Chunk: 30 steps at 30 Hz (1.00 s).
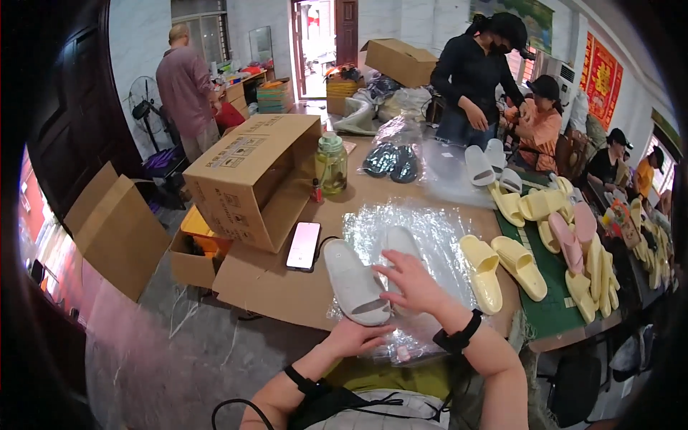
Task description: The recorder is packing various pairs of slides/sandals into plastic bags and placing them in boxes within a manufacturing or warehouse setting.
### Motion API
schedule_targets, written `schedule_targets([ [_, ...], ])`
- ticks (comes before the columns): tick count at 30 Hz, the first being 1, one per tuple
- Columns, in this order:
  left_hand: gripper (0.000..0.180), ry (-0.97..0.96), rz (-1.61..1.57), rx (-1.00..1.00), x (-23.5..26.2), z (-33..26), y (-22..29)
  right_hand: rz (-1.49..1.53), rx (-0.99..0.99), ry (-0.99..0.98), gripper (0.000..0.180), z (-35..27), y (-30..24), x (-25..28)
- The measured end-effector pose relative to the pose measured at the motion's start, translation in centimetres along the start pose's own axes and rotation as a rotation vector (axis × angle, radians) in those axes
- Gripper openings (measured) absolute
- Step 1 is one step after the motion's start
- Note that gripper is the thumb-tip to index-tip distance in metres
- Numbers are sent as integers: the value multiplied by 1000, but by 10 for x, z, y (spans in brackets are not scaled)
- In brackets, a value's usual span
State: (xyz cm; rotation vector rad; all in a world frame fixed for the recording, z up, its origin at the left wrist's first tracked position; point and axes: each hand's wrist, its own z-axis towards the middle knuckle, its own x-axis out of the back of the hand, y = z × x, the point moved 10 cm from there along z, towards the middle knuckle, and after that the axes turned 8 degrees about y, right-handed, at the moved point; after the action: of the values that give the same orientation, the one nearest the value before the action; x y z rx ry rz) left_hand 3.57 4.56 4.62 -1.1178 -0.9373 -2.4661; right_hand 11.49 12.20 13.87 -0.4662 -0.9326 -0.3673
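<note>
A pair of white slide slippers lies on a clear plastic bag on the cardboard-covered table in front of me. My left hand [356, 337] is at the strap end of the left white slipper [350, 278], touching its near edge, fingers stretched to the right. Above the other white slipper [402, 241] my right hand [413, 282] is spread open, covering much of it; its fingertips reach towards the left slipper's side. The clear plastic bag [442, 236] spreads around and beneath both slippers.
A phone [304, 246], an open carton [244, 172] and a green-lidded jar [330, 165] stand left. Yellow slippers [481, 272] lie right, with more on a green mat [534, 315]. Bagged dark slippers [392, 162] lie beyond. A person in black [466, 75] stands across the table.
</note>
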Motion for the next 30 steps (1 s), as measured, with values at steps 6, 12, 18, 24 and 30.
schedule_targets([
  [6,37,-160,-44,162,-20,-9,-19,-101,-384,-307,94,8,51,-25],
  [12,38,-125,-16,106,-17,-7,-16,84,-373,-386,88,14,45,-27],
  [18,37,-89,-25,71,-13,-4,-10,165,-392,-345,81,5,48,-27],
  [24,37,-61,2,12,-3,0,-1,281,-534,-232,60,-2,49,-2],
  [30,35,-29,96,-20,-3,1,0,415,-927,215,45,-46,79,57],
])
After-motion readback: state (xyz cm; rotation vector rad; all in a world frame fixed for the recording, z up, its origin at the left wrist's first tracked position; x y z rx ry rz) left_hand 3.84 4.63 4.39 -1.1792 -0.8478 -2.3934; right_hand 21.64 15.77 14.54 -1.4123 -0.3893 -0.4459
